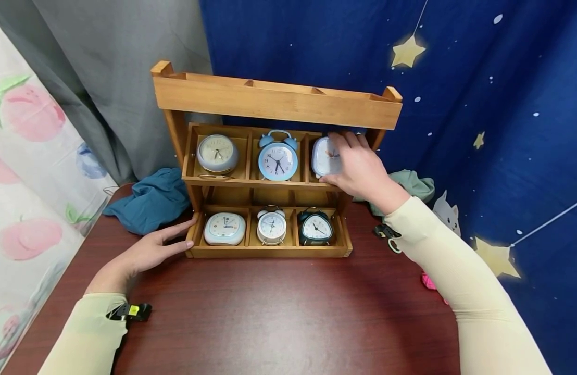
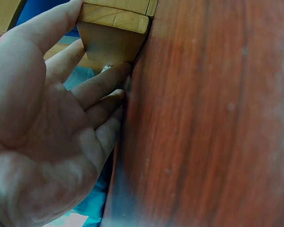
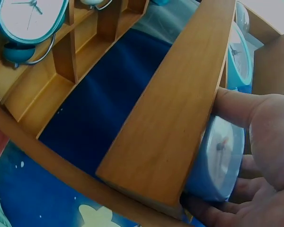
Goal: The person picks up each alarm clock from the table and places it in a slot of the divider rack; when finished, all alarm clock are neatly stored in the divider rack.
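A wooden tiered shelf (image 1: 279,108) stands on the table with clocks in its two lower tiers. At the middle tier's right end, my right hand (image 1: 361,169) grips a pale blue square alarm clock (image 1: 325,157), its fingers over the top and far side. In the right wrist view the thumb lies by the tier's front board (image 3: 165,113), and the fingers partly hide behind the clock (image 3: 219,158). My left hand (image 1: 152,250) touches the bottom tier's left end with straight fingers; in the left wrist view its thumb is at the wooden corner (image 2: 114,21).
Beside the held clock are a blue twin-bell clock (image 1: 277,161) and a round grey clock (image 1: 217,153). Below sit a white oval clock (image 1: 225,229), a white twin-bell clock (image 1: 272,228) and a dark green clock (image 1: 316,229). Teal cloth (image 1: 152,200) lies left.
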Action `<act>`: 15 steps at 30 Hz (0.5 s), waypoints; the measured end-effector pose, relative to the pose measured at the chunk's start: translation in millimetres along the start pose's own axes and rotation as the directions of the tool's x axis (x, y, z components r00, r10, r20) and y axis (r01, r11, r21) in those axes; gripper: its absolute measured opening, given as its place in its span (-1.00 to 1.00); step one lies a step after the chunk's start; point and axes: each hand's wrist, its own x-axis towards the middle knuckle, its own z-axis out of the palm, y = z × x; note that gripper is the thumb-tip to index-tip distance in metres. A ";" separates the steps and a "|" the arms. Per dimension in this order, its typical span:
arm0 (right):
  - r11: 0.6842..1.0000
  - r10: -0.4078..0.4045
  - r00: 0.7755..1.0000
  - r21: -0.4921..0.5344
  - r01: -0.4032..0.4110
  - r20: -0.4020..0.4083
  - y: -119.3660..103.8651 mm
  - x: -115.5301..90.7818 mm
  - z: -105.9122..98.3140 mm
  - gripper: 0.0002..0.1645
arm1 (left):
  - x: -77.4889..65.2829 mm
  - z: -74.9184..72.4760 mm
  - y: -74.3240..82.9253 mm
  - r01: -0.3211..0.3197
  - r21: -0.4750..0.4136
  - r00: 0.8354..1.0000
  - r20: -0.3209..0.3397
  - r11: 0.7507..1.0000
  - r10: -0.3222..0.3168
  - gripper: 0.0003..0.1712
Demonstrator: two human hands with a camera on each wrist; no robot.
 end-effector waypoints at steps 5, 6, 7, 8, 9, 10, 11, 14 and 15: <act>1.000 -0.008 1.000 -0.006 0.008 0.015 0.0 3.1 4.9 0.26 | -0.6 -0.1 0.9 0.000 -0.005 1.000 0.001 1.000 0.000 -0.08; 1.000 -0.006 1.000 -0.008 0.006 0.013 0.2 3.2 5.5 0.26 | -0.6 -0.1 0.9 -0.001 -0.005 1.000 0.001 1.000 0.001 -0.09; 1.000 -0.006 1.000 -0.010 0.006 0.011 0.4 3.2 6.0 0.27 | -0.6 -0.1 1.0 -0.002 -0.004 1.000 -0.001 1.000 0.002 -0.09; 1.000 -0.005 1.000 -0.012 0.005 0.009 0.5 3.0 6.1 0.27 | -0.5 -0.2 1.2 -0.003 -0.003 1.000 -0.001 1.000 0.003 -0.09; 1.000 -0.005 1.000 -0.014 0.005 0.007 0.7 3.0 6.2 0.28 | -0.5 -0.2 1.2 -0.003 -0.002 1.000 -0.003 1.000 0.003 -0.09; 1.000 -0.007 1.000 -0.017 0.007 0.006 0.8 3.2 6.1 0.29 | -0.6 -0.3 1.1 -0.004 -0.001 1.000 -0.005 1.000 0.004 -0.09; 1.000 -0.009 1.000 -0.021 0.009 0.007 1.0 3.2 6.0 0.29 | -0.8 -0.3 1.1 -0.003 0.000 1.000 -0.006 1.000 0.003 -0.09; 1.000 -0.012 1.000 -0.024 0.013 0.018 1.3 2.9 5.7 0.29 | -1.1 -0.1 1.0 -0.005 0.003 1.000 -0.006 1.000 0.005 -0.09; 1.000 -0.010 1.000 -0.021 0.010 0.025 1.3 2.5 5.7 0.29 | -1.2 0.0 0.8 -0.006 0.005 1.000 -0.007 1.000 0.006 -0.09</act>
